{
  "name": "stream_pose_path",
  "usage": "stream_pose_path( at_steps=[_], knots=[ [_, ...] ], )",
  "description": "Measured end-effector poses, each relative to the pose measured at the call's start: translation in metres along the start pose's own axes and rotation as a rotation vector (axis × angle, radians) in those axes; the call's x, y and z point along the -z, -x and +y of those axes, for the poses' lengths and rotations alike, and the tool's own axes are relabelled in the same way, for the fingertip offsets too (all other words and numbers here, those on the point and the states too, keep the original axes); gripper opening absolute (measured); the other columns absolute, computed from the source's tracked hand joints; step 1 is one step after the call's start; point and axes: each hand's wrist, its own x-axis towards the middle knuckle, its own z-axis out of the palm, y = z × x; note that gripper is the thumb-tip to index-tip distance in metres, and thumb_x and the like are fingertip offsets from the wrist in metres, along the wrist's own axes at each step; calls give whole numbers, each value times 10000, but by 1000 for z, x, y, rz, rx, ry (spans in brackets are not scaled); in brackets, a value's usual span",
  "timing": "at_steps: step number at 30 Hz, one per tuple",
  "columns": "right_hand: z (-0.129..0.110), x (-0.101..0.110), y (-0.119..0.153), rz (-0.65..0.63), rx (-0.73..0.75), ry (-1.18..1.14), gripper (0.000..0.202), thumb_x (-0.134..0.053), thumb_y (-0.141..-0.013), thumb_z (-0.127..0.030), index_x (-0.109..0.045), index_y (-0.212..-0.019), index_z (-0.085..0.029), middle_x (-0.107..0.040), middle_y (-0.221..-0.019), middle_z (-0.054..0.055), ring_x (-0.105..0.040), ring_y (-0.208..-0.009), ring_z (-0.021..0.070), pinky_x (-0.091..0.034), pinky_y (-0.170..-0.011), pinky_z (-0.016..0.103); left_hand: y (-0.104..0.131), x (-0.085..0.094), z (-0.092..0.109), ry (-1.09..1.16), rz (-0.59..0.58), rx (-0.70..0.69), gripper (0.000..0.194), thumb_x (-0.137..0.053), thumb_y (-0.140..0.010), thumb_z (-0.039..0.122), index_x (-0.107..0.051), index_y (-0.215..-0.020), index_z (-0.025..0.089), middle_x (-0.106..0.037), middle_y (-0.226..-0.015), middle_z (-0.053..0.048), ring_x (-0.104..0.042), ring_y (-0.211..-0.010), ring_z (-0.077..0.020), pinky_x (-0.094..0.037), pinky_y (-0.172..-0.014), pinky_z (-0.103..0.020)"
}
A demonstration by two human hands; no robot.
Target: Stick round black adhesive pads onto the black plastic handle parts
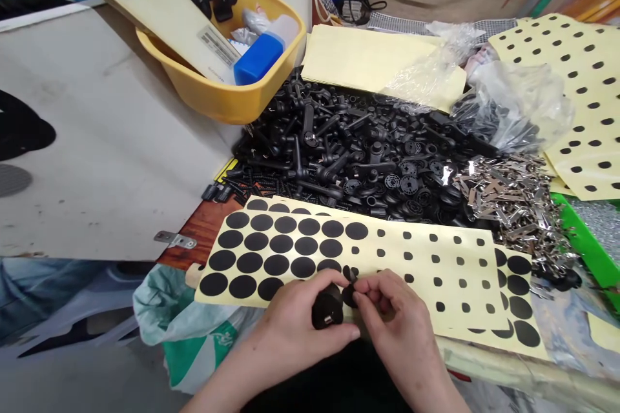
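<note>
My left hand [290, 326] is wrapped around a black round plastic part [326, 307] with a small metal glint at its lower end. Beside it, my right hand [400, 319] pinches a small black disc [349, 295], which looks like an adhesive pad, between thumb and forefinger. The two hands almost meet at the front of the bench. Under and behind them lies a pale yellow sheet [421, 268]. Large black round pads cover its left part, and rows of small dark holes or dots run across its right. Similar sheets lie partly beneath it.
Behind the sheet spreads a heap of black plastic parts [339, 142], with small metal clips [513, 193] at right. A yellow basin [213, 97] stands at back left. Plastic bags [523, 103], more yellow sheets [368, 58] and a green tray [586, 239] lie around the heap.
</note>
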Motion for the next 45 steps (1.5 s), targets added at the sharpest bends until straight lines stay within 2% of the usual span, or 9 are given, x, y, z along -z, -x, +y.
stream_pose_path(
  at_steps=[5, 10, 14, 23, 29, 33, 38, 42, 45],
  knots=[
    [4, 1, 3, -30, 54, -55, 128, -526, -817, -133, -601, -877, -217, -567, -753, 18, -541, -657, 175, -453, -539, 258, -4, 20, 10, -130, -97, -107, 602, -657, -731, 310, -474, -1300, 383, -665, -766, 74, -586, -646, -147, -361, -573, -221],
    [2, 1, 4, -49, 60, -69, 175, -502, -811, -101, -592, -912, -213, -532, -749, 13, -521, -675, 178, -433, -567, 273, -19, 32, 29, -387, -182, -250, 413, -581, -747, 231, -589, -1154, 302, -652, -708, 48, -561, -600, -149, -309, -578, -249],
    [-2, 0, 3, -41, 36, -82, 183, -482, -812, -104, -586, -923, -205, -533, -793, 26, -513, -693, 184, -420, -595, 297, -26, 32, 30, -512, -183, -257, 463, -545, -750, 213, -571, -1208, 283, -636, -692, 34, -566, -621, -168, -291, -575, -263],
    [-6, 5, 3, -88, 2, -125, 125, -512, -784, -105, -544, -820, -220, -545, -816, 16, -499, -698, 174, -421, -593, 282, -27, 38, 28, -433, -231, -93, 602, -602, -718, 342, -524, -1315, 341, -633, -729, 16, -595, -756, -228, -405, -670, -281],
    [-4, 29, 1, 36, -19, -371, 77, -580, -865, -256, -561, -796, -228, -545, -802, 15, -527, -750, 183, -457, -684, 299, -20, 39, 18, -83, -171, -21, 675, -703, -674, 336, -522, -1324, 329, -631, -1134, -36, -576, -1000, -252, -458, -803, -316],
    [2, 46, 1, 101, -107, -468, 127, -617, -869, -342, -601, -823, -224, -578, -774, 17, -555, -732, 181, -467, -648, 282, -10, 22, 21, 461, -180, 72, 646, -626, -788, 319, -403, -1394, 302, -627, -902, 0, -587, -691, -139, -480, -689, -294],
    [8, 58, 1, 201, -103, -494, 164, -684, -822, -360, -604, -863, -223, -596, -724, 11, -560, -668, 170, -464, -591, 265, -13, -31, 33, 1081, -184, -23, 600, -630, -794, 273, -391, -1331, 152, -601, -723, 10, -603, -600, -152, -494, -623, -320],
    [11, 68, 4, 246, -162, -569, 440, -714, -811, -352, -473, -1174, -291, -635, -727, -14, -577, -671, 172, -455, -607, 265, -23, -66, 36, 1168, -18, 54, 613, -637, -783, 257, -367, -1317, 123, -602, -714, 11, -618, -594, -159, -515, -617, -331],
    [16, 71, 3, 212, -171, -598, 434, -722, -802, -382, -484, -1145, -262, -641, -734, 2, -577, -661, 172, -459, -601, 270, -27, -75, 36, 1113, 40, 76, 602, -600, -791, 245, -353, -1328, 126, -588, -707, 24, -592, -547, -138, -510, -563, -307]
  ],
)
